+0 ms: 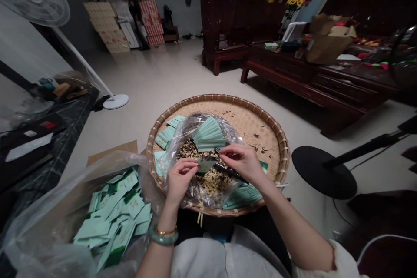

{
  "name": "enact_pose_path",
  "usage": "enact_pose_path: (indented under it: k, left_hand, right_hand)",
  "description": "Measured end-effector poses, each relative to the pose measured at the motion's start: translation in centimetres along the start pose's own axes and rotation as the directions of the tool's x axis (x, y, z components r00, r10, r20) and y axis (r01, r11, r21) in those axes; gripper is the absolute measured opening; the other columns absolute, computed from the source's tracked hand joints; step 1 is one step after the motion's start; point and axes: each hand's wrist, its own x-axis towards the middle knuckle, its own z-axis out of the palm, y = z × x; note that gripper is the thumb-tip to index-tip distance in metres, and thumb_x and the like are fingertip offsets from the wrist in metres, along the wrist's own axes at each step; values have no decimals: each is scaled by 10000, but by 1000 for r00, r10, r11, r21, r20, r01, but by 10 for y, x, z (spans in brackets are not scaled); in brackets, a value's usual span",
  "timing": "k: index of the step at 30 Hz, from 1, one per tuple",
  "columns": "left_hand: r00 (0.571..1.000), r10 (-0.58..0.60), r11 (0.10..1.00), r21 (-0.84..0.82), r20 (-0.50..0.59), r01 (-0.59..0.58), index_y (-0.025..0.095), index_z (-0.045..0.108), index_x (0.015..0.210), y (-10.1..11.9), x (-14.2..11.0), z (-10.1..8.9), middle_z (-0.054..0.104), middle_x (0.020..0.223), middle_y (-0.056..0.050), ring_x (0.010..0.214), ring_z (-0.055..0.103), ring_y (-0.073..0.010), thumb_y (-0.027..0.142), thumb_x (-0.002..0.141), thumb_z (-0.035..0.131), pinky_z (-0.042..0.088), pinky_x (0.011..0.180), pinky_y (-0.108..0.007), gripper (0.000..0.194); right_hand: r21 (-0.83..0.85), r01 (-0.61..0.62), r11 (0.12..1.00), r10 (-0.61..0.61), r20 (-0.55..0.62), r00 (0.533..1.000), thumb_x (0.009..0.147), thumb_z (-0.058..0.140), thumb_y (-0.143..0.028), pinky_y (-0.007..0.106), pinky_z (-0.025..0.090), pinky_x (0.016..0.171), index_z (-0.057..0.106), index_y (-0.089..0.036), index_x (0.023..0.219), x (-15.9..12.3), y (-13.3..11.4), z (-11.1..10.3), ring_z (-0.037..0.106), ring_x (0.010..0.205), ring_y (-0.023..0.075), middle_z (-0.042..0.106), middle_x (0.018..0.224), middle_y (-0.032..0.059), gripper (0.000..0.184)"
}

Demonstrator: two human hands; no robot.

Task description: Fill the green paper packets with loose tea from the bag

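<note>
Two items are pinched together above the bamboo tray (260, 115): green sachet (206, 166) by left hand (178, 178), black tool (230, 171) by right hand (243, 163).

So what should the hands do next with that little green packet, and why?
I think the right hand should probably slide its black tool along the green packet to open it. The tool's end sits right by the packet, and the left hand pinches it above the dried bits in the bag.
</note>
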Motion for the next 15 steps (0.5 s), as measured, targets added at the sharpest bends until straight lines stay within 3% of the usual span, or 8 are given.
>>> enact_pose_path:
  k: [6,15]
  left_hand:
    - [1000,15,1000,-22,10,-14,170,714,653,4,0,4,672,823,-67,756,637,-164,234,637,739,540,604,-244,70]
    - [1000,-7,1000,-21,1,7,170,707,650,2,0,4,692,844,-74,794,650,-184,239,647,735,541,634,-267,74]
  right_hand:
    - [-36,176,984,-171,125,977,828,612,-263,248,489,580,710,-200,894,14,-27,3,608,671,134,688,828,47,134]
    - [24,7,1000,-6,-51,999,810,611,-239,264,505,611,702,-188,820,4,-12,2,623,688,156,681,773,46,104]
